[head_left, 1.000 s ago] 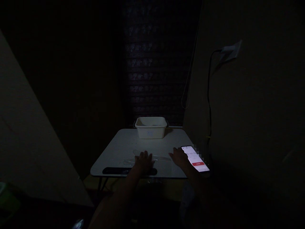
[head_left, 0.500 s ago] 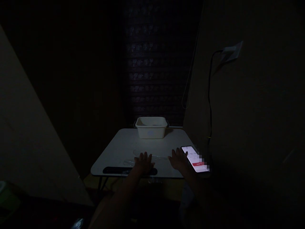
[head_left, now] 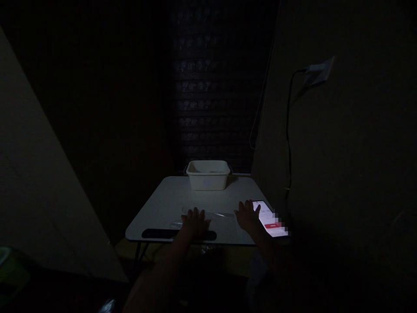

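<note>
A clear, thin plastic piece (head_left: 220,214), perhaps a bag or film, lies on the white table (head_left: 156,204). My left hand (head_left: 194,222) rests flat on it, fingers spread, close to the table's front edge. To the right, my right hand (head_left: 247,216) lies palm down with its fingers apart, at the right end of the plastic. Its thumb side is toward the left, and its outer fingers reach over the edge of a lit phone (head_left: 265,213). The dim light hides the exact outline of the plastic.
A white plastic tub (head_left: 208,181) with side handles stands at the table's back; its contents are too dark to make out. A dark slot (head_left: 156,234) runs along the table's front edge. On the right wall, a black cable (head_left: 288,126) hangs from a plug (head_left: 316,68).
My right hand has shifted slightly right, farther over the phone's edge. My left hand stays flat in nearly the same place. The view has moved a little.
</note>
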Demonstrator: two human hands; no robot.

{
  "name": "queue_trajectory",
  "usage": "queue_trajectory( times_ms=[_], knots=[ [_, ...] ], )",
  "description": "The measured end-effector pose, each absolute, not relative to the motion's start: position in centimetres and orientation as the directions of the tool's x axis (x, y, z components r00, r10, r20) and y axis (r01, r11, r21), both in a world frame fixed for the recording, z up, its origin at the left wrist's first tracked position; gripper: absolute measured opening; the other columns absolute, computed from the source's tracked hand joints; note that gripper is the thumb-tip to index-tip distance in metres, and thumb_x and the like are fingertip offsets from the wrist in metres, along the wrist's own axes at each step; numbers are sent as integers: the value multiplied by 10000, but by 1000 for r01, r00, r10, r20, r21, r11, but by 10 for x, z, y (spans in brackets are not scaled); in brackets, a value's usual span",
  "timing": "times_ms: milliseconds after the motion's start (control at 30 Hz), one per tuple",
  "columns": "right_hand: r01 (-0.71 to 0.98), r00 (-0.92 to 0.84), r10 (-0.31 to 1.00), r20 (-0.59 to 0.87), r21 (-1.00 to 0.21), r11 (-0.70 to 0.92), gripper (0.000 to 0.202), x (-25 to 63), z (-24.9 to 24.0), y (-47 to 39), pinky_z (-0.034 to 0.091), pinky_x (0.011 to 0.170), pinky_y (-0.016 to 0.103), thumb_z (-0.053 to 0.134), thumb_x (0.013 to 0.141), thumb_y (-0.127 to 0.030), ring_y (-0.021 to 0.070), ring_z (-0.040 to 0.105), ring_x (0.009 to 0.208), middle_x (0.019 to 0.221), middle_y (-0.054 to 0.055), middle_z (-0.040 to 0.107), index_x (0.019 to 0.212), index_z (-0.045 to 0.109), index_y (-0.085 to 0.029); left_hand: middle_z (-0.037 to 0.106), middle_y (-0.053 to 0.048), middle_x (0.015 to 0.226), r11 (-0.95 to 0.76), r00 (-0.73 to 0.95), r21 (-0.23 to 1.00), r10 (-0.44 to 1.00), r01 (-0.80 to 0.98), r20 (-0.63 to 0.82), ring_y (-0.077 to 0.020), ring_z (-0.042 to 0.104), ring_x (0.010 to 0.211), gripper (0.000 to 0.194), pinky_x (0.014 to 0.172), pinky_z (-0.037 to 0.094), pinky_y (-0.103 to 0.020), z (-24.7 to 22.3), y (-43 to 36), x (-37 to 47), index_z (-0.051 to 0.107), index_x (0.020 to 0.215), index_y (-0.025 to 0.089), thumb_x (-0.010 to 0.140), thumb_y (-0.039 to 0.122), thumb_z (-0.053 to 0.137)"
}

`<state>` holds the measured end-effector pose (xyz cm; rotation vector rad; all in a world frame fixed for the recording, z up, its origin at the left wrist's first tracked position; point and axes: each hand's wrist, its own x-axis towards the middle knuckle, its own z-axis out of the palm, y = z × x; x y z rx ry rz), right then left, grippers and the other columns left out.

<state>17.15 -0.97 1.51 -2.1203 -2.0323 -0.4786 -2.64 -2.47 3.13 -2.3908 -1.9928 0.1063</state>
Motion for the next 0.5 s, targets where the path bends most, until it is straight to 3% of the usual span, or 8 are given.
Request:
queue_trajectory(
  times_ms=[267, 500],
  knots=[
    [994, 50, 948, 314, 74, -77, 498, 168, 14, -6, 19, 799, 516, 222, 744, -382, 300, 95, 1083, 1150, 200, 284, 1104, 308, -48, 246, -107, 1195, -239, 242, -87, 970, 967, 21, -309, 227, 1034, 526, 719, 228, -503, 29, -23, -24, 240, 1126, 243, 693, 515, 116],
    [995, 49, 952, 303, 70, -74, 500, 162, 13, -6, 7, 806, 512, 240, 740, -377, 294, 105, 1083, 1157, 195, 281, 1112, 299, -49, 251, -101, 1194, -225, 224, -76, 974, 971, -20, -321, 224, 1032, 542, 721, 217, -509, 29, -24, -23, 230, 1132, 254, 684, 532, 101]
  ],
)
